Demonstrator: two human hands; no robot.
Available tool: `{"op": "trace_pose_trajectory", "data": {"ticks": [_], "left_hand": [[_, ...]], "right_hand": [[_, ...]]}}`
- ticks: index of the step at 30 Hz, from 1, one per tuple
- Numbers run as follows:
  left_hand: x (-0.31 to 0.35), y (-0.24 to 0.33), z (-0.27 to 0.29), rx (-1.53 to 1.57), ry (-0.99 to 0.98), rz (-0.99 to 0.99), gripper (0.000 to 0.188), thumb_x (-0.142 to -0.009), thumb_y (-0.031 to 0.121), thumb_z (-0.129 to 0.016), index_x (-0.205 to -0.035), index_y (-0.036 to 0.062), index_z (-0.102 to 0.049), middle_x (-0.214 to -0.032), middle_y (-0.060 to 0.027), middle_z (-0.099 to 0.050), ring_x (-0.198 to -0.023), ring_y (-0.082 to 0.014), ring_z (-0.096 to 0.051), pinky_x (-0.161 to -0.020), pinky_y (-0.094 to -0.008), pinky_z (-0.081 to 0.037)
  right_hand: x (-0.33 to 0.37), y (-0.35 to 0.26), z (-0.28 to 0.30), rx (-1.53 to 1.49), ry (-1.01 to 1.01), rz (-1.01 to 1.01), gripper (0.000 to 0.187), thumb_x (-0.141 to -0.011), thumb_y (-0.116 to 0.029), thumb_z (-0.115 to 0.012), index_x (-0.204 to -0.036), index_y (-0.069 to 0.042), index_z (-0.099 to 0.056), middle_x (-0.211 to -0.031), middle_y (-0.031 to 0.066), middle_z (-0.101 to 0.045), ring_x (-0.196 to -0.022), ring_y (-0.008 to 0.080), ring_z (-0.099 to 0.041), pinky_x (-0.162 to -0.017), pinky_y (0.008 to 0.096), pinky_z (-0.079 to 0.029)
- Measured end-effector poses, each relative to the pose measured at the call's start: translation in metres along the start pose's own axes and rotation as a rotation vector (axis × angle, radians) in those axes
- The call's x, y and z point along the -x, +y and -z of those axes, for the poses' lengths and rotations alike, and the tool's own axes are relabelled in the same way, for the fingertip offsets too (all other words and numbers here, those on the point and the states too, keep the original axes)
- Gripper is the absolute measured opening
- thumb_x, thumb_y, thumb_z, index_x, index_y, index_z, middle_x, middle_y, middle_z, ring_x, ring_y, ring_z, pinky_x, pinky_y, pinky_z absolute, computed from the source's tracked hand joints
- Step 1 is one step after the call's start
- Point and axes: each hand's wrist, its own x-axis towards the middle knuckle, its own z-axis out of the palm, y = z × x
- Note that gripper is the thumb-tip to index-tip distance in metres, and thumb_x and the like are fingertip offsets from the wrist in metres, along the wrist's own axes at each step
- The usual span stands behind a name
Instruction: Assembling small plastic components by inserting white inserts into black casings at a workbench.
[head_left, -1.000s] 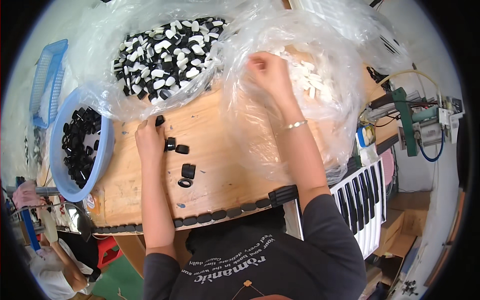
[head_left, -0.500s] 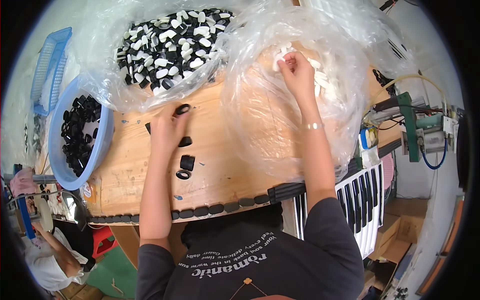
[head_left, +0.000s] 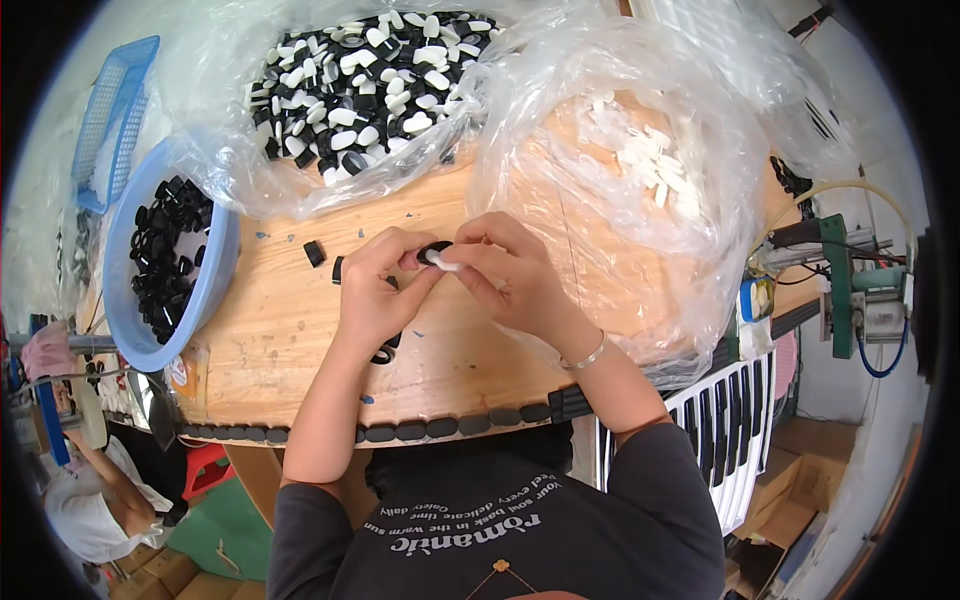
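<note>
Black cap (head_left: 433, 247), clamped at the tip of left grip (head_left: 382, 283), white piece (head_left: 448, 266) pinched by right grip (head_left: 518, 278) against it

A workshop: wooden workbench (head_left: 275, 350), heaped small parts (head_left: 370, 95), green-framed machine (head_left: 838, 275).

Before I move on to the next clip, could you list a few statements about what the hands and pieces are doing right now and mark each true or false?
1. The left hand holds a black piece. True.
2. The right hand is inside the plastic bag. False: it pinches a white piece beside the black piece.
3. The blue tub contains black parts. True.
4. The mixed heap is all black. False: white pieces lie among it.
5. A bracelet circles the right wrist. True.
</note>
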Motion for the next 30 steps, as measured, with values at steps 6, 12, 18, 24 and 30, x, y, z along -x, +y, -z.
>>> {"op": "trace_pose_trajectory", "data": {"ticks": [6, 12, 18, 24, 30], "left_hand": [[0.007, -0.007, -0.008, 0.095, -0.066, -0.017, 0.028, -0.075, -0.011, -0.068, -0.101, -0.0007, -0.063, -0.085, -0.0017, -0.060, -0.075, -0.0082, -0.053, -0.068, -0.0199, -0.044], [0.010, -0.002, -0.014, 0.548, 0.107, 0.269, 0.019, -0.083, -0.010, -0.061, -0.100, -0.0012, -0.060, -0.092, -0.0052, -0.063, -0.079, -0.0081, -0.060, -0.070, -0.0182, -0.046], [0.013, -0.008, -0.020, 0.601, 0.169, 0.169, 0.014, -0.086, -0.007, -0.061, -0.099, -0.0029, -0.060, -0.094, -0.0079, -0.063, -0.080, -0.0110, -0.061, -0.070, -0.0193, -0.047], [0.016, -0.010, -0.017, 0.508, 0.169, 0.198, 0.011, -0.085, -0.008, -0.062, -0.095, -0.0042, -0.061, -0.097, -0.0075, -0.062, -0.079, -0.0088, -0.059, -0.069, -0.0179, -0.047], [0.015, -0.007, -0.018, 0.636, 0.113, 0.171, 0.007, -0.088, -0.005, -0.060, -0.094, -0.0019, -0.057, -0.098, -0.0048, -0.057, -0.079, -0.0066, -0.054, -0.070, -0.0166, -0.044]], "right_hand": [[0.002, 0.000, -0.002, -0.208, -0.006, -0.116, 0.022, -0.075, 0.004, -0.069, -0.095, -0.005, -0.068, -0.096, 0.0090, -0.057, -0.081, 0.0196, -0.058, -0.069, 0.0289, -0.048], [0.009, 0.002, -0.009, -0.305, 0.071, -0.200, 0.016, -0.081, 0.006, -0.064, -0.096, 0.000, -0.065, -0.100, 0.0083, -0.053, -0.090, 0.0162, -0.056, -0.077, 0.0260, -0.046], [0.017, 0.007, -0.015, -0.678, 0.027, -0.393, 0.021, -0.088, 0.009, -0.055, -0.107, 0.003, -0.059, -0.116, 0.0081, -0.044, -0.101, 0.0097, -0.050, -0.081, 0.0219, -0.044], [0.015, 0.005, -0.015, -0.640, -0.022, -0.401, 0.019, -0.090, 0.005, -0.053, -0.108, 0.004, -0.059, -0.119, 0.0094, -0.043, -0.101, 0.0113, -0.052, -0.085, 0.0231, -0.046], [0.013, 0.000, -0.017, -0.676, -0.030, -0.408, 0.015, -0.091, 0.003, -0.053, -0.105, 0.004, -0.058, -0.123, 0.0119, -0.043, -0.106, 0.0139, -0.054, -0.088, 0.0269, -0.049]]}}
